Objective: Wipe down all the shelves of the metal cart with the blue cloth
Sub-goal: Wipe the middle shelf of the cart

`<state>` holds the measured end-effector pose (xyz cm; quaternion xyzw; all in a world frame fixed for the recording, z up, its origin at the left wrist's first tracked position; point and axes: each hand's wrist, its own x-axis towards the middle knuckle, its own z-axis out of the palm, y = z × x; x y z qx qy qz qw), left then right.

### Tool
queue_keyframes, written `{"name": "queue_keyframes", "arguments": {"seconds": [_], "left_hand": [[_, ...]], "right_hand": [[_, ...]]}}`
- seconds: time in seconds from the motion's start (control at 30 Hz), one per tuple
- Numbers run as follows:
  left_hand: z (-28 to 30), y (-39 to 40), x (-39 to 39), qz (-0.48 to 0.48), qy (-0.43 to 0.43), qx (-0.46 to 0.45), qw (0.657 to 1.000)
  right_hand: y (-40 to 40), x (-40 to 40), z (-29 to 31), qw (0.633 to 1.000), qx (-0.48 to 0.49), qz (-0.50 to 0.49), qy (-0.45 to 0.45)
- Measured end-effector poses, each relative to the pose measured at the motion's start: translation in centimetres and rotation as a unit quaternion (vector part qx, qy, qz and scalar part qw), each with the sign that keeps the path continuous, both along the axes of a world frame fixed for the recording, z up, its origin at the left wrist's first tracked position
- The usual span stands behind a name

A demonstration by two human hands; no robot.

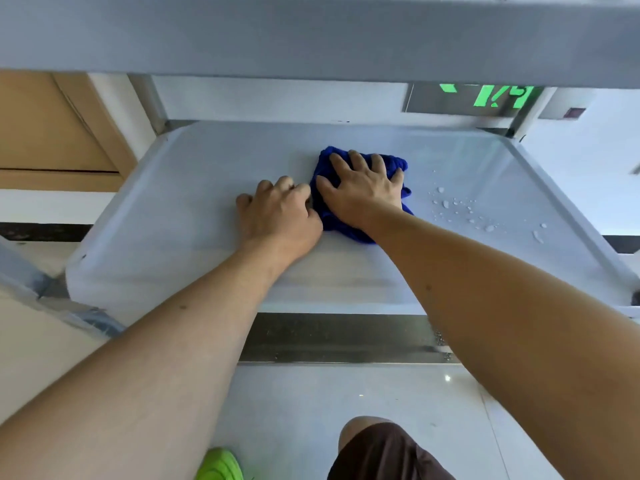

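The blue cloth (394, 164) lies bunched near the middle of a metal cart shelf (173, 202). My right hand (363, 192) lies on top of it with fingers spread and pressing down. My left hand (277, 216) sits just left of the cloth, its fingers curled at the cloth's left edge; whether they pinch the cloth I cannot tell. Water droplets (457, 209) dot the shelf to the right of the cloth. The shelf above (311, 36) overhangs across the top of the view.
Below the shelf's front rim, a lower shelf edge (346, 337) shows. A cart post (152, 102) stands at the back left, and another post (523, 116) at the back right. My knee (381, 448) and a green shoe (221, 465) are on the tiled floor.
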<state>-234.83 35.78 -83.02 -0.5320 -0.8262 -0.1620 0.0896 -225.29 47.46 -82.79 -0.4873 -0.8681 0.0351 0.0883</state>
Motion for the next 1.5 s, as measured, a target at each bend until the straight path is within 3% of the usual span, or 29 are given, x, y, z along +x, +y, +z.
{"name": "queue_keyframes", "arguments": {"seconds": [0.37,0.67,1.17,1.5], "left_hand": [[-0.5,0.1,0.1,-0.009,0.013,0.022,1.000],[0.0,0.1,0.2,-0.002,0.001,0.010,1.000],[0.6,0.0,0.7,0.022,0.018,-0.020,0.999],[3.0,1.4,2.9,0.063,0.024,-0.093,0.993]], "right_hand": [[7.1,-5.1,0.6,1.000,-0.012,-0.025,-0.002],[6.7,-4.3,0.2,1.000,-0.017,-0.016,0.007],[-6.4,9.0,0.4,0.998,-0.043,0.005,0.041],[-9.0,15.8,-0.5,0.997,-0.025,-0.033,0.063]]}}
